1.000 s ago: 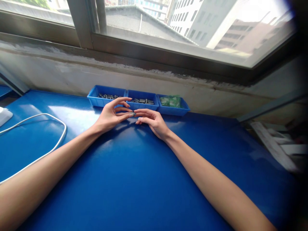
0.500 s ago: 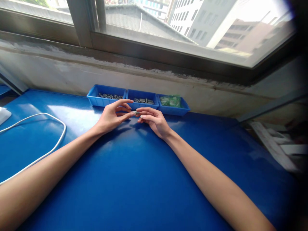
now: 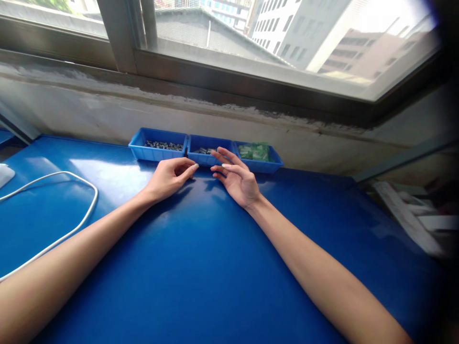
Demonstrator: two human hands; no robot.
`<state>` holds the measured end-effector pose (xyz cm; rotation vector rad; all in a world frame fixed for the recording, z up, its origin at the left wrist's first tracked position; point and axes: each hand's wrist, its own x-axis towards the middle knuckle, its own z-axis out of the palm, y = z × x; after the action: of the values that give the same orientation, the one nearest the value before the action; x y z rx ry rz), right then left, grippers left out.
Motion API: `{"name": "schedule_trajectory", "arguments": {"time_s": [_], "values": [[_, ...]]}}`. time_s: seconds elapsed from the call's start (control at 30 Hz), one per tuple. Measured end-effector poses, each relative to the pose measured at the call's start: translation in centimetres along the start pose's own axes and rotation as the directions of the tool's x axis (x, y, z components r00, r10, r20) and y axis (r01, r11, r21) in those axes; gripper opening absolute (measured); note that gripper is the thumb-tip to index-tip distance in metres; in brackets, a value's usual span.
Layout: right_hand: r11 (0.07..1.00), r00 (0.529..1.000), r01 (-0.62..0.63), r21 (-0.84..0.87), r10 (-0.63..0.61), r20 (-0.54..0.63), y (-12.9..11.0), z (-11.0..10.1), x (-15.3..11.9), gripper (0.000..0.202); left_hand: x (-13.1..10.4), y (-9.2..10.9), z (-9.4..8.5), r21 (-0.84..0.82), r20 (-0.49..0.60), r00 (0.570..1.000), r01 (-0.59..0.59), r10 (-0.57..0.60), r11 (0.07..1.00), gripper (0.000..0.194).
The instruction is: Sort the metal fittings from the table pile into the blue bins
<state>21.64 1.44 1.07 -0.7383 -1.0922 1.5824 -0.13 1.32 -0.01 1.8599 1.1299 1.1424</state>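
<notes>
My left hand (image 3: 170, 177) is closed in a pinch, thumb against fingers, just in front of the blue bins. Whatever it may hold is hidden or too small to make out. To its right, my right hand (image 3: 241, 180) is open, fingers spread and palm partly turned up, holding nothing. It is nearest the middle bin (image 3: 201, 158), which holds small grey metal pieces (image 3: 205, 150) and is partly covered by the fingers. The left bin (image 3: 152, 154) contains many small metal parts (image 3: 165, 145). Green-tinted pieces or packets (image 3: 255, 151) fill the right bin (image 3: 267, 166).
The bins stand in a row on the blue tabletop (image 3: 201, 267), against the wall (image 3: 172, 107) below a window. A white cable (image 3: 93, 191) loops across the left side, near a white object (image 3: 5, 175) at the edge. A bar and pale boards (image 3: 409, 217) lie beyond the right edge.
Half a second ago both hands met at a small grey piece. Now they are apart: the right hand has let go and spread its fingers, and the left fingers have closed together.
</notes>
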Motion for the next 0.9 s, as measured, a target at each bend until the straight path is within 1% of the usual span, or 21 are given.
{"name": "schedule_trajectory", "arguments": {"time_s": [0.07, 0.13, 0.17, 0.2, 0.23, 0.27, 0.3, 0.33, 0.37, 0.4, 0.43, 0.47, 0.57, 0.67, 0.77, 0.9], "values": [[1.000, 1.000, 0.004, -0.011, -0.004, -0.015, 0.3, -0.1, 0.1, 0.025, 0.1, -0.1, -0.1, 0.075, -0.062, 0.997, -0.036, 0.041, 0.997, 0.027], [0.999, 0.998, 0.042, -0.030, -0.043, -0.040, 0.6, -0.1, 0.3, 0.009, 0.2, -0.3, -0.2, 0.166, -0.123, 0.989, -0.061, 0.082, 0.984, 0.018], [0.995, 0.994, 0.083, -0.063, -0.087, -0.065, 0.7, -0.1, 0.3, 0.013, 0.2, -0.4, -0.3, 0.202, -0.146, 0.985, -0.064, 0.094, 0.977, 0.016], [0.983, 0.985, 0.131, -0.131, -0.144, -0.095, 0.9, -0.1, 0.3, 0.021, 0.2, -0.4, -0.4, 0.232, -0.165, 0.981, -0.061, 0.101, 0.971, 0.016], [0.953, 0.968, 0.181, -0.242, -0.216, -0.126, 0.9, -0.1, 0.2, 0.029, 0.2, -0.5, -0.5, 0.256, -0.182, 0.977, -0.058, 0.107, 0.965, 0.018], [0.895, 0.942, 0.225, -0.386, -0.301, -0.147, 0.9, 0.0, 0.0, 0.035, 0.2, -0.5, -0.5, 0.273, -0.192, 0.975, -0.056, 0.112, 0.960, 0.021], [0.801, 0.910, 0.254, -0.542, -0.387, -0.146, 0.9, 0.1, -0.1, 0.041, 0.2, -0.5, -0.6, 0.282, -0.192, 0.975, -0.058, 0.116, 0.958, 0.025], [0.684, 0.880, 0.263, -0.681, -0.460, -0.122, 0.9, 0.1, -0.3, 0.044, 0.1, -0.6, -0.6, 0.286, -0.182, 0.976, -0.065, 0.120, 0.956, 0.027], [0.564, 0.856, 0.257, -0.785, -0.510, -0.086, 0.8, 0.2, -0.5, 0.046, 0.1, -0.6, -0.6, 0.286, -0.163, 0.979, -0.074, 0.125, 0.955, 0.029], [0.461, 0.838, 0.246, -0.852, -0.543, -0.052, 0.8, 0.3, -0.7, 0.046, 0.0, -0.6, -0.5, 0.284, -0.138, 0.982, -0.085, 0.129, 0.955, 0.029], [0.384, 0.827, 0.233, -0.893, -0.562, -0.026, 0.8, 0.3, -0.9, 0.046, 0.0, -0.6, -0.5, 0.282, -0.111, 0.985, -0.096, 0.132, 0.955, 0.029], [0.330, 0.823, 0.219, -0.918, -0.568, -0.008, 0.8, 0.3, -1.0, 0.046, -0.1, -0.7, -0.5, 0.281, -0.086, 0.987, -0.105, 0.135, 0.954, 0.028], [0.219, 0.828, 0.179, -0.959, -0.560, 0.027, 1.1, 0.2, -1.1, 0.044, -0.2, -0.7, -0.4, 0.286, -0.033, 0.990, -0.120, 0.135, 0.951, 0.027], [0.128, 0.864, 0.175, -0.976, -0.495, 0.090, 1.5, 0.2, -1.0, 0.043, -0.2, -0.7, -0.3, 0.290, -0.004, 0.990, -0.133, 0.140, 0.948, 0.027], [0.059, 0.897, 0.202, -0.978, -0.412, 0.160, 1.6, 0.2, -1.0, 0.042, -0.1, -0.9, -0.3, 0.278, 0.013, 0.990, -0.137, 0.139, 0.951, 0.027], [0.011, 0.898, 0.236, -0.972, -0.385, 0.214, 1.6, 0.3, -1.0, 0.042, -0.1, -1.0, -0.2, 0.300, 0.057, 0.990, -0.137, 0.125, 0.944, 0.026]]}}
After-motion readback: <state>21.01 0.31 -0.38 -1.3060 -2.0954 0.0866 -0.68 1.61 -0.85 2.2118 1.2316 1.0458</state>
